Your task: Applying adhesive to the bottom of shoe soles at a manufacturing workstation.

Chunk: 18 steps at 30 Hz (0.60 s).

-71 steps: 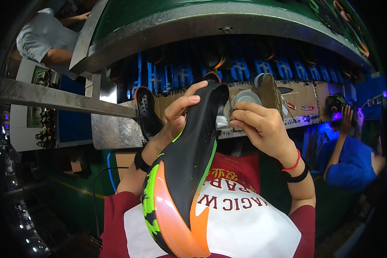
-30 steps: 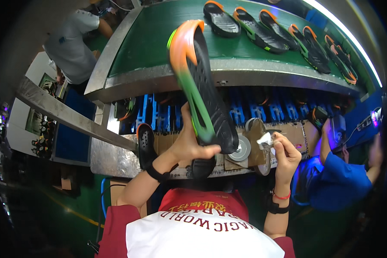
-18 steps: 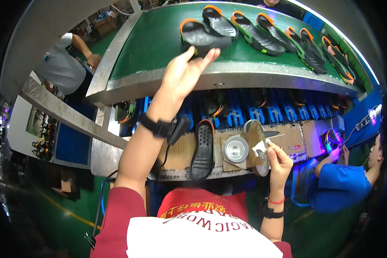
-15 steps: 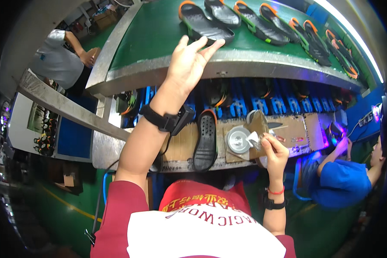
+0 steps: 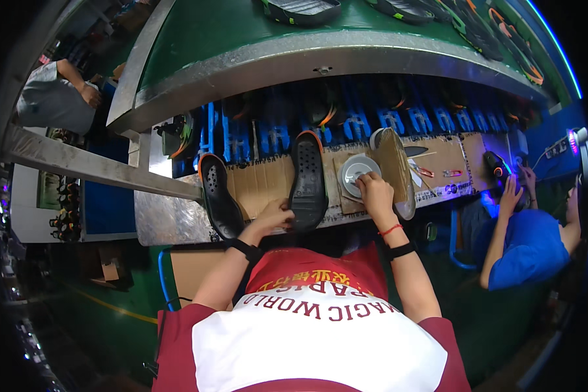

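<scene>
Black rubbery shoe sole with orange rim and small holes (image 5: 308, 183) lies on brown cardboard sheet (image 5: 261, 179). Left hand (image 5: 274, 216) at its lower left edge, fingers half-curled; grip unclear. Right hand (image 5: 375, 196) over round light-grey dish (image 5: 359, 166), fingertips bunched; whether holding anything, can't tell. 2nd black, orange-rimmed sole (image 5: 219, 196) lies left.

Rubbery-looking soles (image 5: 308, 183), matt cardboard (image 5: 260, 183) (faintly ridged), scuffed metal rail (image 5: 255, 68)
</scene>
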Available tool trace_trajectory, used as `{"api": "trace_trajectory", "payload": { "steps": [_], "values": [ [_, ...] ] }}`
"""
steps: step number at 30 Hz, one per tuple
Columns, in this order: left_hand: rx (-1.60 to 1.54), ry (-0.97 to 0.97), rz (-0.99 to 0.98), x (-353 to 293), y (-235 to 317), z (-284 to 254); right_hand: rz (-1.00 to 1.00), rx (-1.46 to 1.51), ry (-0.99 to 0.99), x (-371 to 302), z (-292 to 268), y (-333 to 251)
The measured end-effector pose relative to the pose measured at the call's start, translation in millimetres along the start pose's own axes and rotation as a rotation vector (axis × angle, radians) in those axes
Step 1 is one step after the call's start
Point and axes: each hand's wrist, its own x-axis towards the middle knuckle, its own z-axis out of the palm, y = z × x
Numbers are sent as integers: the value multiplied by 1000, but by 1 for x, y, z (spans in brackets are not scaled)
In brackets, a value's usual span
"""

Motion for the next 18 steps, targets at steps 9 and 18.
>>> {"api": "trace_trajectory", "payload": {
  "steps": [9, 18],
  "values": [
    [-1490, -526, -176, -48, 50, 18, -59, -75, -82, 5, 6, 6],
    [-533, -266, 320, -79, 88, 32, -87, -28, 5, 6, -17, -5]
  ]
}}
